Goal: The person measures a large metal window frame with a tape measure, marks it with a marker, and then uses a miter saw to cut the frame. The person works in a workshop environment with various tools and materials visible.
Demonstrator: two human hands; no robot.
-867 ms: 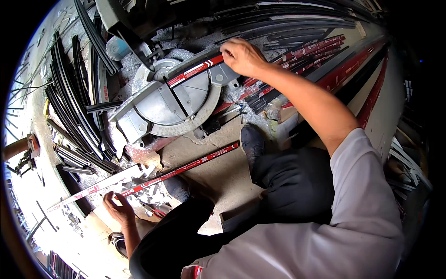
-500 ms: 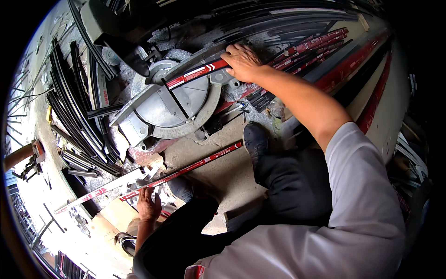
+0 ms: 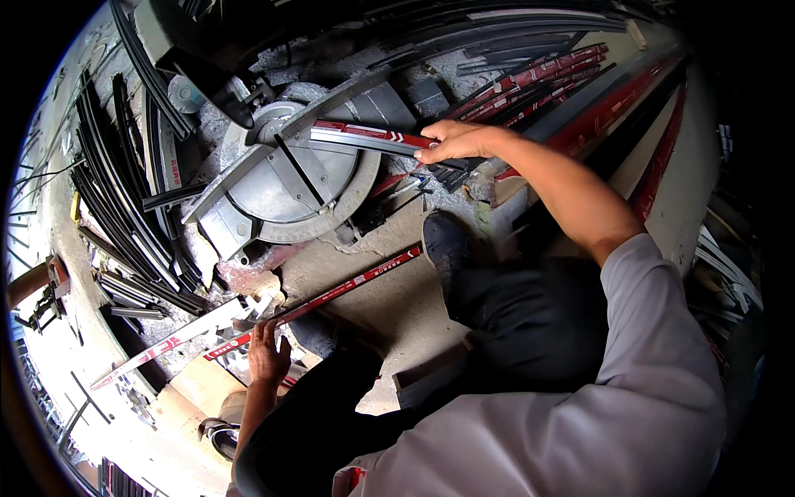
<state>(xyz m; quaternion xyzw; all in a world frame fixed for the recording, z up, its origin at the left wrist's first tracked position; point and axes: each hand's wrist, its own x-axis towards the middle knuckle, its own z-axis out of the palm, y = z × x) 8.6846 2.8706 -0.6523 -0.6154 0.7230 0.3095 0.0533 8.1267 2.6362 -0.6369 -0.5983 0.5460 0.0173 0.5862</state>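
Note:
My right hand (image 3: 460, 141) is closed round the end of a short grey metal profile with red film (image 3: 364, 137), held tilted above the round silver table of a mitre saw (image 3: 281, 186). The profile's other end reaches over the saw table, in front of the fence (image 3: 257, 157). At lower left, my left hand (image 3: 267, 354) grips a longer red-filmed profile (image 3: 348, 286) near its left end. That piece slants up to the right, in front of my shoes (image 3: 447, 248). The saw's dark head (image 3: 207, 70) is raised above the table.
Black strips (image 3: 124, 199) lie in a curved heap on the left. More red-filmed profiles (image 3: 538, 79) are stacked at the back right. A white-and-red strip (image 3: 166, 344) lies beside my left hand, and cardboard (image 3: 195, 393) is below it. Metal shavings cover the ground round the saw.
My right hand has lifted the short profile off the saw's fence and moved it right and nearer, turning it so its grey side shows. My left hand stays on the long profile.

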